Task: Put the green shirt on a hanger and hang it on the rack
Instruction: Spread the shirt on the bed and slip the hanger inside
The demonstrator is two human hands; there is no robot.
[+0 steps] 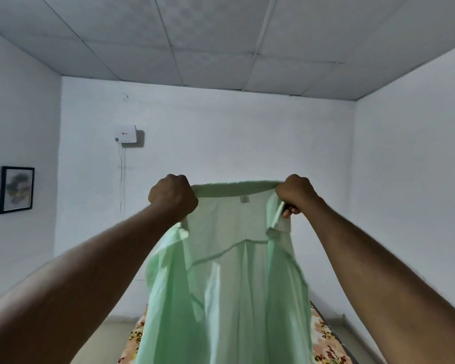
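Observation:
A pale green shirt [229, 285] hangs in the air in front of me, held up by its collar with the inside facing me and a small label showing below the collar. My left hand [172, 198] is closed on the left end of the collar. My right hand [296, 194] is closed on the right end, so the collar is stretched flat between them. The shirt's front panels fall open downward past the bottom edge of the frame. No hanger and no rack are in view.
A bed with a floral cover [323, 340] lies below the shirt, reaching toward the far white wall. A white box with hanging cables [126, 134] is mounted on that wall. A framed picture [17, 189] hangs on the left wall.

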